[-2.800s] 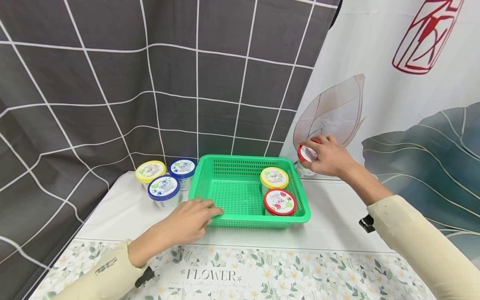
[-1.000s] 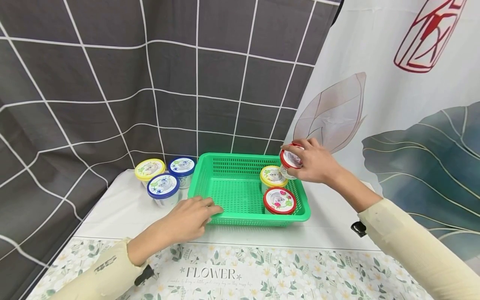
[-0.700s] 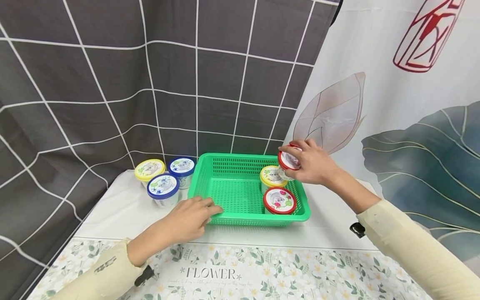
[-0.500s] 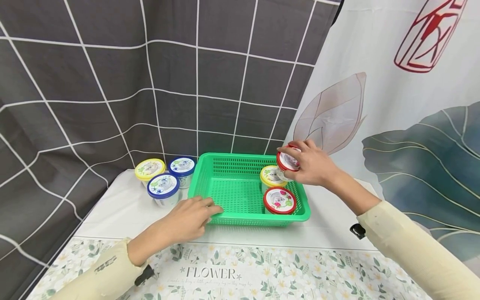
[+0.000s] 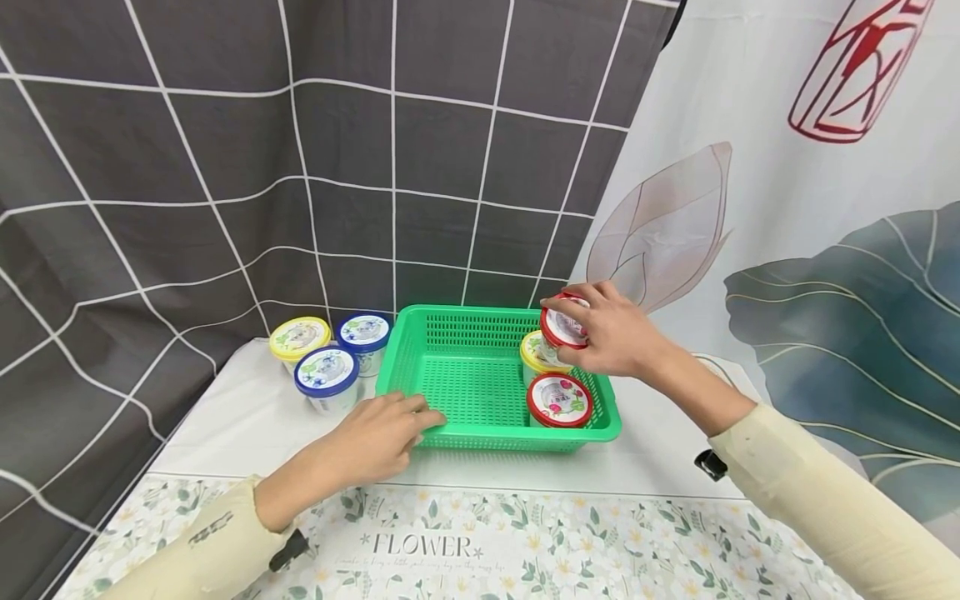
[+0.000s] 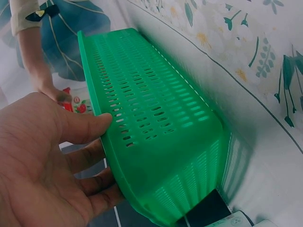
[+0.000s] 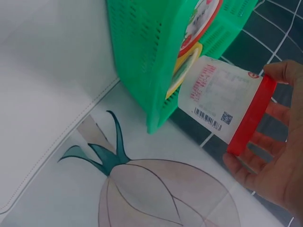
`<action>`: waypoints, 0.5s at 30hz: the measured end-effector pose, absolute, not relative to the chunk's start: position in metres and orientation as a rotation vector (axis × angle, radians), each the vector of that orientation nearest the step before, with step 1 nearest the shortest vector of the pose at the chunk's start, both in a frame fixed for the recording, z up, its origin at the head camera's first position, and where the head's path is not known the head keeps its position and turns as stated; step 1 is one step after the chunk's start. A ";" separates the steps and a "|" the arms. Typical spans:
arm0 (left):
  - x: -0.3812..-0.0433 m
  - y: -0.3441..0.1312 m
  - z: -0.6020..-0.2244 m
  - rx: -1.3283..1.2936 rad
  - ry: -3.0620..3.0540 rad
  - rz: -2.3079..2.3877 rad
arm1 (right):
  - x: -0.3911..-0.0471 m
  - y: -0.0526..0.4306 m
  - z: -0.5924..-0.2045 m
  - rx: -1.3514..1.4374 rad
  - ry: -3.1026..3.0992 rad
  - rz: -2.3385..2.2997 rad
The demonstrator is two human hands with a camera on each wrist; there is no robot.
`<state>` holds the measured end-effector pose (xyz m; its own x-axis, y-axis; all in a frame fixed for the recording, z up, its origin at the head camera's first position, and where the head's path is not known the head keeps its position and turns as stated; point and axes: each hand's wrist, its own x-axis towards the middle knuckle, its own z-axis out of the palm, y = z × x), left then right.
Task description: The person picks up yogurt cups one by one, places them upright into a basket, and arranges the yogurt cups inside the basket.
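My right hand point(image 5: 615, 335) grips a white tub with a red lid point(image 5: 564, 323) by its lid, holding it over the back right part of the green basket point(image 5: 487, 433). In the right wrist view, fingers and thumb curl round the lid's edge, and the printed side of the tub point(image 7: 220, 97) faces the camera. Under it, partly covered, is a yellow-lidded tub point(image 5: 533, 352) in the basket; another red-lidded tub point(image 5: 559, 401) stands in front of that one. My left hand point(image 5: 378, 440) holds the basket's near left corner, thumb outside and fingers over the rim in the left wrist view.
Left of the basket, a yellow-lidded tub point(image 5: 300, 337) and two blue-lidded tubs, one behind point(image 5: 364, 332) and one in front point(image 5: 327, 372), stand grouped on the white table. A floral cloth point(image 5: 600, 542) covers the front. A dark checked curtain point(image 5: 345, 167) hangs close behind.
My right hand has brought the red-lidded tub from the table right of the basket leftward over the basket's back right side. The left hand stays on the basket's corner.
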<state>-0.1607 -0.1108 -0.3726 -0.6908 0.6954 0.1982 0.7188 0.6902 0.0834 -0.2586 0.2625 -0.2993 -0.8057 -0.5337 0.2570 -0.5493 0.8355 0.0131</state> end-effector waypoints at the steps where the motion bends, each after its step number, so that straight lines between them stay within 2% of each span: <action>1: -0.161 -0.111 -0.373 -1.156 -2.749 -0.232 | -0.258 0.262 -0.299 0.838 -2.762 0.092; 15: -0.161 -0.111 -0.372 -1.152 -2.753 -0.241 | -0.249 0.246 -0.298 0.911 -2.719 0.081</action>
